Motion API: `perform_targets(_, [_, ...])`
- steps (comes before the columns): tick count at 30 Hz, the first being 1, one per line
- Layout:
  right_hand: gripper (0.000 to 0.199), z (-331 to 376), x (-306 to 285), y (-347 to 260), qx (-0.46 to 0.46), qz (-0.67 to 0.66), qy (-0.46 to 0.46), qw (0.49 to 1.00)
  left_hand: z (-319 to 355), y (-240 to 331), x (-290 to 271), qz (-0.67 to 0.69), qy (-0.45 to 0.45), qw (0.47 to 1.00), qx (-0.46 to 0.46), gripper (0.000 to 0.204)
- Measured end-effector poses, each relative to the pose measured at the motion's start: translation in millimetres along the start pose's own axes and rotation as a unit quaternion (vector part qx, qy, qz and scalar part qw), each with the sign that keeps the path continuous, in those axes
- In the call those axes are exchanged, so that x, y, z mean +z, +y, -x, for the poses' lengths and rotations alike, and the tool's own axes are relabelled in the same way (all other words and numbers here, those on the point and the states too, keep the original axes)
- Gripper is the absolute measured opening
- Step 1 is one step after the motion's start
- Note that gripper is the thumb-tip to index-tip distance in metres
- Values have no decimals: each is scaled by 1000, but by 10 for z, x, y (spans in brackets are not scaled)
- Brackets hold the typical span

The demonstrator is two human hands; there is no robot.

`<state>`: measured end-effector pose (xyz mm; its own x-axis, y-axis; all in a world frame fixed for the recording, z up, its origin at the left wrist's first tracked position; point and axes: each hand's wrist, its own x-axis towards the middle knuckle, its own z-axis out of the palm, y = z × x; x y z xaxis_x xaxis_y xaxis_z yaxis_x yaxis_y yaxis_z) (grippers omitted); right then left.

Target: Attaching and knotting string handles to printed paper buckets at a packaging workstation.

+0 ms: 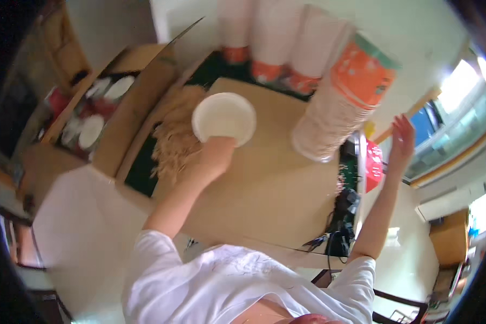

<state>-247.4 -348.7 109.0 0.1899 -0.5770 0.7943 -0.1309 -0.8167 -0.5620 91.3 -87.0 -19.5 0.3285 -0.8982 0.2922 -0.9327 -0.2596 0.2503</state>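
Bowl point(223, 118) hiding left hand point(213, 159) fingers (blurred)

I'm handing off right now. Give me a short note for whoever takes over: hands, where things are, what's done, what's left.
Left hand: grips a white paper bowl over the tan work surface.
Right hand: raised and open, holding nothing, beside the tall sleeve of stacked bowls.
A pile of wooden sticks lies left of the bowl; an open cardboard box holds more white bowls.
Done: one bowl in hand.
Left: bowl not yet set down.
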Motion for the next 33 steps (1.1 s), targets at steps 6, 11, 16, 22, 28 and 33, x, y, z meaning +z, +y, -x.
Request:
perform_targets(6, [28,607,666,-1065,33,-60,-89,994,604,664,-139,103,-82,986,98,15])
perform_targets(11, [27,1062,998,-1306,30,-129,-153,979,919,701,-268,137,128,963,196,19])
perform_targets(16, [20,1391,996,-1598,90,-115,-67,987,923,-127,-272,212,132,962,-113,13])
perform_targets(22, [14,1594,934,-1721,107,-180,-110,972,551,-1318,174,-3,85,952,-295,16])
perform_targets(28, [17,1737,835,-1762,125,-195,-127,964,504,-1552,82,324,282,873,-230,18])
perform_targets(33, [21,1961,931,-1900,222,-237,-239,915,752,-46,-983,460,253,845,-102,5])
